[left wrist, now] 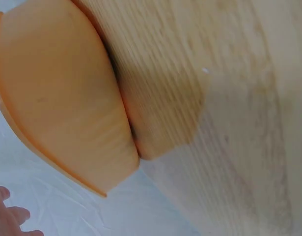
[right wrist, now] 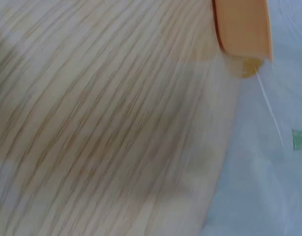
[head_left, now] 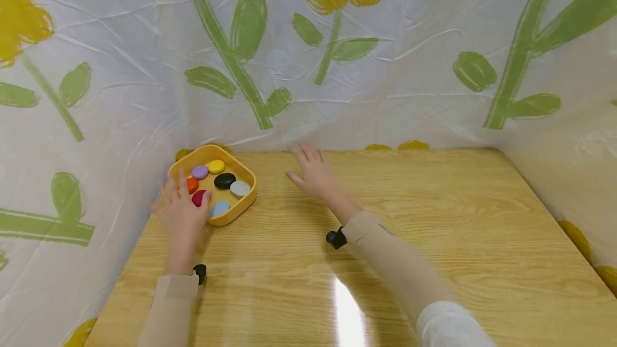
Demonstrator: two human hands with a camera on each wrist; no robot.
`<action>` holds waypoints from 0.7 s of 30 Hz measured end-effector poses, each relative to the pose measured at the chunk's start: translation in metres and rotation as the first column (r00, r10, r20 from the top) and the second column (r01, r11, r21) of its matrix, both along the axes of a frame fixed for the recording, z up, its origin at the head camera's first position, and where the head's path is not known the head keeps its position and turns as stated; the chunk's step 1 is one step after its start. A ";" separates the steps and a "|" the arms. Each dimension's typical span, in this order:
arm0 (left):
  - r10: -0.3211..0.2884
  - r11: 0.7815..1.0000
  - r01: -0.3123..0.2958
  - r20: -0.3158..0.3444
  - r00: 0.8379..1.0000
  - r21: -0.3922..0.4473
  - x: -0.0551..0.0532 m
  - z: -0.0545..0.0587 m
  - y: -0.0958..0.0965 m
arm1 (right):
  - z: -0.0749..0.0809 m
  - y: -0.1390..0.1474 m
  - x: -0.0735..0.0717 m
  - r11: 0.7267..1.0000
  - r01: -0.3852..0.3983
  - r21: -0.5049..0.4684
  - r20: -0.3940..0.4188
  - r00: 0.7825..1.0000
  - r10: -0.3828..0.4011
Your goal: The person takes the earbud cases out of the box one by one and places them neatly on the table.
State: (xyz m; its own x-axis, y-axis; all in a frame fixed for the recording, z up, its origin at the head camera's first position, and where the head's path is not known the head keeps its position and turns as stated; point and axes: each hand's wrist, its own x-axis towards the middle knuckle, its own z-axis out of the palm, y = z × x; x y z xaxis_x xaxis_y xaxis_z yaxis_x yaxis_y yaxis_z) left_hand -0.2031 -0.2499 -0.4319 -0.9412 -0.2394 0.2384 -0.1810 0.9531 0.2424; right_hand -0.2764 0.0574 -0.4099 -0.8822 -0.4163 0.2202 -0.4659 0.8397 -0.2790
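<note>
A yellow-orange tray with rounded corners stands at the table's far left corner. Inside it lie several smooth, pebble-like pieces: a purple one, a yellow one, a black one, a light grey one, an orange-red one, a crimson one and a light blue one. My left hand spreads its fingers over the tray's near left side, its thumb overlapping the crimson piece in the head view. To the right of the tray, my right hand hovers with fingers extended, holding nothing.
The wooden table carries the tray. A white sheet with printed yellow flowers hangs behind the table and along both sides. A small black camera sits at the right wrist, another at the left.
</note>
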 end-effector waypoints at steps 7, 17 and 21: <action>0.017 0.999 -0.019 0.047 0.999 0.034 0.001 -0.006 -0.009 | -0.001 -0.049 -0.007 0.997 -0.006 0.077 0.054 0.999 0.001; 0.014 0.998 -0.020 0.112 0.994 0.053 0.001 -0.010 -0.011 | -0.012 -0.093 -0.006 0.988 0.029 0.155 0.125 0.991 -0.048; 0.021 0.997 -0.029 0.118 0.993 0.067 0.002 -0.010 -0.012 | -0.016 -0.105 -0.003 0.984 0.037 0.174 0.146 0.987 -0.063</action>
